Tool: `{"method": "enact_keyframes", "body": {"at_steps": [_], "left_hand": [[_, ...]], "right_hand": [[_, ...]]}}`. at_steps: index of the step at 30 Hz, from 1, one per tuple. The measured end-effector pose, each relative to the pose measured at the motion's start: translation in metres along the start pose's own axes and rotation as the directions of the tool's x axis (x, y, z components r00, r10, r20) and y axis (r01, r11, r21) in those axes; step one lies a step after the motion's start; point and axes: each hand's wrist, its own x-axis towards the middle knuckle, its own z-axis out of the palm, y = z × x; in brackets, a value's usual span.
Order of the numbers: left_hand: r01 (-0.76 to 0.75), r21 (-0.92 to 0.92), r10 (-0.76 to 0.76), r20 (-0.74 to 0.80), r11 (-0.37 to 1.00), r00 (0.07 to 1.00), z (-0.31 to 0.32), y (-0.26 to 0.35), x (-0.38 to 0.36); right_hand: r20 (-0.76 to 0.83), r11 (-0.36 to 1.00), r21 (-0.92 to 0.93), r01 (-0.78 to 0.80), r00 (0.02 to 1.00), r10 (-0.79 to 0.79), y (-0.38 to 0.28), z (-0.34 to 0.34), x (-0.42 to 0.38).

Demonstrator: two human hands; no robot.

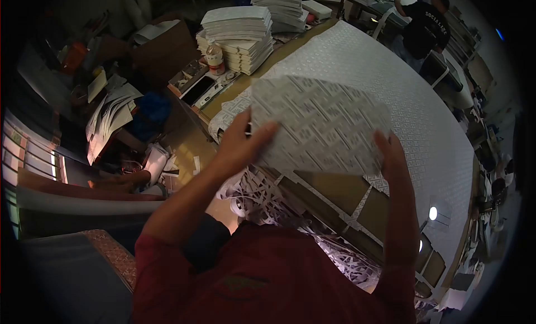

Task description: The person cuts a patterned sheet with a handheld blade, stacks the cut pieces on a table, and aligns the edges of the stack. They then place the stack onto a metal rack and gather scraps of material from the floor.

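My left hand (240, 142) and right hand (391, 156), fingers pressed flat, clamp the sheet stack (318, 125) edgewise; loosened pressure may fan sheets onto the scraps (262, 195).

Printed sheet stack (321, 125) matt paper, fine repeating pattern; big sheet (402, 95) beneath same matt patterned paper; scrap strips (262, 195) thin paper; tabletop (340, 193) smooth brown board; sleeve (268, 279) red cloth.
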Motion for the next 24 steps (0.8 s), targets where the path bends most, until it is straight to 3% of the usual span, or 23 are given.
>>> {"method": "enact_keyframes", "body": {"at_steps": [1, 3, 4, 5, 7, 13, 16, 24], "left_hand": [[0.101, 0.003, -0.101, -0.013, 0.995, 0.995, -0.020, 0.009, 0.008], [0.066, -0.017, -0.065, 0.022, 0.998, 0.998, -0.055, 0.009, 0.023], [0.084, -0.197, -0.088, -0.012, 0.977, 0.996, -0.061, -0.004, 0.034], [0.084, -0.207, -0.086, 0.000, 0.975, 0.996, -0.070, -0.009, 0.038], [0.275, -0.126, -0.276, 0.010, 0.953, 0.961, -0.086, -0.015, 0.043], [0.173, -0.167, -0.172, 0.020, 0.971, 0.985, -0.083, -0.030, 0.041], [0.183, -0.073, -0.183, 0.002, 0.980, 0.983, -0.087, -0.040, 0.043], [0.218, -0.075, -0.216, 0.032, 0.973, 0.976, -0.095, -0.050, 0.048]], "right_hand": [[0.101, 0.996, 0.082, -0.018, 0.995, 0.009, -0.007, 0.017, 0.023], [0.254, 0.985, 0.150, -0.082, 0.966, 0.042, -0.010, 0.042, 0.068], [0.310, 0.984, 0.135, -0.118, 0.948, 0.071, -0.011, 0.052, 0.085], [0.298, 0.985, 0.126, -0.118, 0.952, 0.076, -0.010, 0.065, 0.093], [0.285, 0.981, 0.126, -0.148, 0.953, 0.107, -0.006, 0.086, 0.104], [0.316, 0.961, 0.170, -0.219, 0.935, 0.157, 0.007, 0.090, 0.108], [0.351, 0.954, 0.187, -0.233, 0.923, 0.157, 0.011, 0.085, 0.110], [0.251, 0.964, 0.191, -0.186, 0.959, 0.135, 0.011, 0.086, 0.100]]}}
